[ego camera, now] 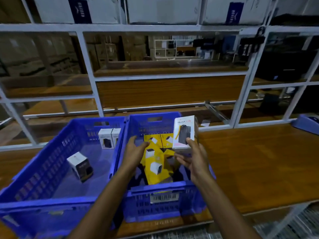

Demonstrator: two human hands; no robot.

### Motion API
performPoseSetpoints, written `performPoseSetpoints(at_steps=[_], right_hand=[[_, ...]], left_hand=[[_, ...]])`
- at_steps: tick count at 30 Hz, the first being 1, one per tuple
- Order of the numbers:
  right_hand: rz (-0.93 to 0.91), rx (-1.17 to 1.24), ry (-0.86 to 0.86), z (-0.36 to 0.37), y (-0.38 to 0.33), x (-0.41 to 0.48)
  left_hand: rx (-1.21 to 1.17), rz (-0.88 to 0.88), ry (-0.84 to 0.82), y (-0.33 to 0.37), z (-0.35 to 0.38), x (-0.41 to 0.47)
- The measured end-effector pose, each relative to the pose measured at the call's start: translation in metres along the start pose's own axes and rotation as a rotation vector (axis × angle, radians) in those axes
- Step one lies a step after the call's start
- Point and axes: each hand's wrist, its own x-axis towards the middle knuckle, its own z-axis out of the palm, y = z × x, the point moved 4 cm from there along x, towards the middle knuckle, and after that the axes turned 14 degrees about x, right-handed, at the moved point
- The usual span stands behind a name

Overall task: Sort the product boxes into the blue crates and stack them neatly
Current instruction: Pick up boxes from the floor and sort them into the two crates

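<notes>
Two blue crates sit side by side on a wooden table. The left crate (51,169) holds a tilted white box (80,166) near its middle, and two upright white boxes (109,138) stand at its far right corner. The right crate (155,192) is filled with yellow boxes (156,161). My right hand (193,157) grips a white product box (184,133) upright, above the right crate's right side. My left hand (135,149) hovers with fingers spread over the right crate's left part, holding nothing.
The wooden table (259,161) stretches out to the right of the crates. A white metal rack (96,94) with wooden shelves rises behind them, with white cartons on its top shelf. A blue object (307,125) lies at the far right edge.
</notes>
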Motion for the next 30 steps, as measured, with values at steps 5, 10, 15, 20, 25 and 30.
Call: performPoseSetpoints(at_steps=[5,10,15,20,25,30], right_hand=[[0.101,-0.125,-0.081,0.013,0.018,0.007],[0.187,-0.231,-0.307,0.056,0.061,-0.011],[0.289,-0.269,-0.452,0.113,0.109,-0.041],[0.375,-0.255,-0.473,0.152,0.145,-0.064],[0.419,-0.238,-0.357,0.164,0.157,-0.080],[0.413,-0.269,-0.320,0.164,0.160,-0.093]], left_hand=[[-0.024,0.009,0.023,0.003,0.002,-0.006],[-0.084,-0.067,0.148,-0.007,-0.033,-0.023],[-0.093,-0.162,0.283,-0.035,-0.095,-0.042],[-0.140,-0.202,0.314,-0.051,-0.145,-0.060],[-0.092,-0.260,0.345,-0.075,-0.182,-0.071],[-0.075,-0.257,0.344,-0.089,-0.201,-0.077]])
